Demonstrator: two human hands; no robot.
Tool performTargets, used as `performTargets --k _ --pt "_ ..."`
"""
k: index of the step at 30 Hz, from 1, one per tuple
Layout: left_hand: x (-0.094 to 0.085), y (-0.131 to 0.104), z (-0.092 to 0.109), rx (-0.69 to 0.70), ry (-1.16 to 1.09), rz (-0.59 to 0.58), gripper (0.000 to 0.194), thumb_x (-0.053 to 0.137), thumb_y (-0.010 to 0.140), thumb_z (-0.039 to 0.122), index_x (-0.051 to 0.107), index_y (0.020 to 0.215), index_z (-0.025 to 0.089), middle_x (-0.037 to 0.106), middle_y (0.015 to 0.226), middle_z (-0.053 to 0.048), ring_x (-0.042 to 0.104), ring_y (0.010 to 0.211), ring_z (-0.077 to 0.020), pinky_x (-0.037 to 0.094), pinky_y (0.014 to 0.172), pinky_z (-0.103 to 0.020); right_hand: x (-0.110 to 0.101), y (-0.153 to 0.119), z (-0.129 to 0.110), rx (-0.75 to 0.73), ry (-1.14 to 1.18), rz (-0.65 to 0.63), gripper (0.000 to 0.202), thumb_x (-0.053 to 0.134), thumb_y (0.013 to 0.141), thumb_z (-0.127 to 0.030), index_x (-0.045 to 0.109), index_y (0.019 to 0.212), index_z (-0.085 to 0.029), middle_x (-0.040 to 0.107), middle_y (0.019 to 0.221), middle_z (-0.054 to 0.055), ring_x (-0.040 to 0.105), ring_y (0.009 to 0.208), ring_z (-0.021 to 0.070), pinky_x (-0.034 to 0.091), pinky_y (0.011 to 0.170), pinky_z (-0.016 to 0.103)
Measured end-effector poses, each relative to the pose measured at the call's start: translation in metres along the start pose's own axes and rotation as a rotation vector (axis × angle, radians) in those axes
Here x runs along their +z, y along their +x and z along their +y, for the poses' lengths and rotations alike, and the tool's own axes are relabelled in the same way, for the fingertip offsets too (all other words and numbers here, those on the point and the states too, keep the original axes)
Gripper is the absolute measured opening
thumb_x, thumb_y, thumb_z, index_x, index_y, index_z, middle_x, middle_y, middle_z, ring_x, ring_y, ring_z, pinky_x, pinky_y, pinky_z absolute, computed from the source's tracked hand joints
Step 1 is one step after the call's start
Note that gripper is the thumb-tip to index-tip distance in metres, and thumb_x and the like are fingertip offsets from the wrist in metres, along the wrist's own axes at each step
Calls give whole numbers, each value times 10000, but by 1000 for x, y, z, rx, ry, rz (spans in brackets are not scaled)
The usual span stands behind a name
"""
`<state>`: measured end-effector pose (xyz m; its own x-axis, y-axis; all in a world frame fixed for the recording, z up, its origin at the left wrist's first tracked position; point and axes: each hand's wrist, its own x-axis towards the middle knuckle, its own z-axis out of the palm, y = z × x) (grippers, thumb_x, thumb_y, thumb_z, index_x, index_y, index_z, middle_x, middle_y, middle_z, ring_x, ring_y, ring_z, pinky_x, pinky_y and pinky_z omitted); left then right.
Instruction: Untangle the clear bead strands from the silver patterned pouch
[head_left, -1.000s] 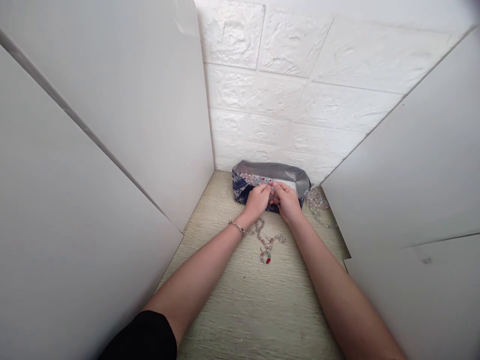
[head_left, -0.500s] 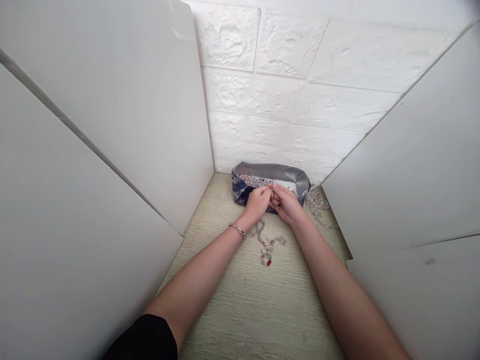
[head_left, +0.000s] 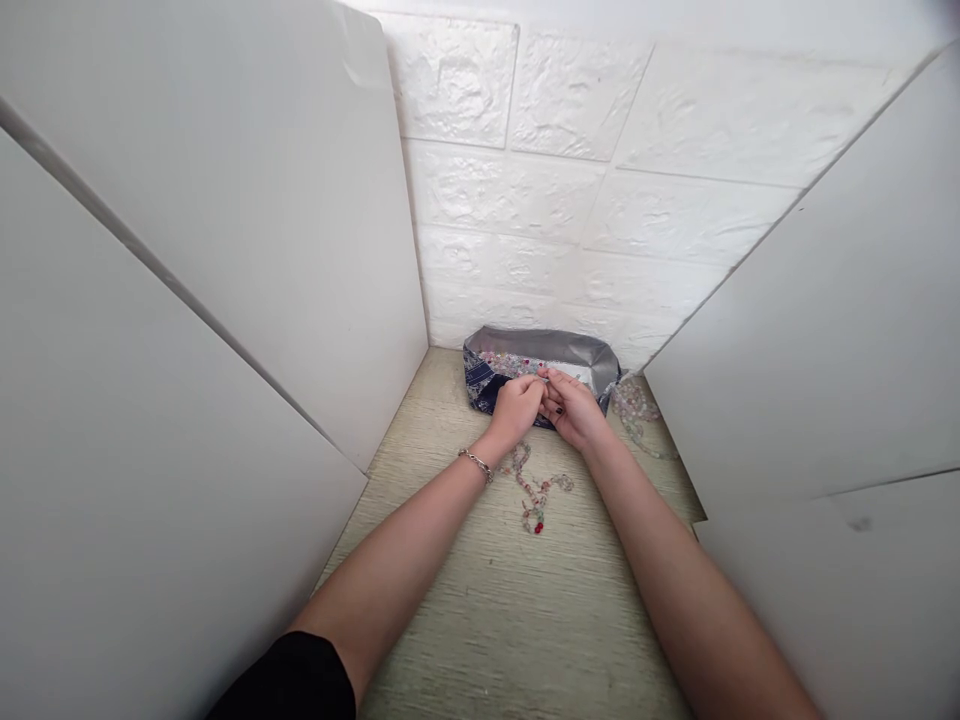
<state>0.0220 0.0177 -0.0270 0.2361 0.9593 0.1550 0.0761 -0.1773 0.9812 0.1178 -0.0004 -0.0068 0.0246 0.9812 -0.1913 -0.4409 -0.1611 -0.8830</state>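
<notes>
Over the near rim of a dark blue patterned fabric box (head_left: 480, 385) with a silvery lining, my two hands meet fingertip to fingertip. My left hand (head_left: 519, 408), with a metal chain bracelet (head_left: 475, 463) on the wrist, is closed in a pinch. My right hand (head_left: 574, 408) pinches too, its thumb and forefinger close to the left fingertips. What lies between the fingers is too small to make out. Loose pink and clear beads (head_left: 506, 362) lie inside the box. A strand of beads (head_left: 534, 490) with red ones at its near end lies on the wood-grain surface below my hands.
To the right of the box lies a heap of bead strands (head_left: 636, 405). White panels (head_left: 315, 230) (head_left: 810, 330) enclose the space on the left and right. A white brick-textured wall (head_left: 510, 190) stands directly behind the box.
My fingers have shifted very slightly at the meeting point. The view has tilted a touch; the box and bead strands stay in place.
</notes>
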Motion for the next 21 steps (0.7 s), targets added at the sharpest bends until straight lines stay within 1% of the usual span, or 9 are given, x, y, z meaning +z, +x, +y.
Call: performTargets --k 5,11,16,21 --pt "0 0 1 -4 -1 10 199 349 680 246 433 528 147 433 522 18 391 534 -78 323 533 -213 1 -2 -1 -7 33 3 243 627 606 -374 574 748 -185 228 382 -109 206 346 25 378 443 170" --pt "0 0 -1 0 0 8 200 352 682 252 432 531 149 441 528 18 397 537 -78 325 534 -213 1 -1 0 -6 48 -1 248 645 595 -374 586 744 -186 226 387 -105 215 352 20 377 440 159" --pt "0 0 0 -9 8 14 203 350 685 256 435 535 149 436 525 19 394 531 -76 323 526 -210 1 -1 0 2 39 13 235 650 592 -363 590 738 -189 256 393 -100 231 357 21 388 442 158" --pt "0 0 3 -10 9 23 205 353 680 257 440 529 149 446 523 19 393 532 -77 325 533 -212 2 -1 0 7 28 10 225 657 588 -345 584 734 -190 350 427 -89 261 364 15 389 442 151"
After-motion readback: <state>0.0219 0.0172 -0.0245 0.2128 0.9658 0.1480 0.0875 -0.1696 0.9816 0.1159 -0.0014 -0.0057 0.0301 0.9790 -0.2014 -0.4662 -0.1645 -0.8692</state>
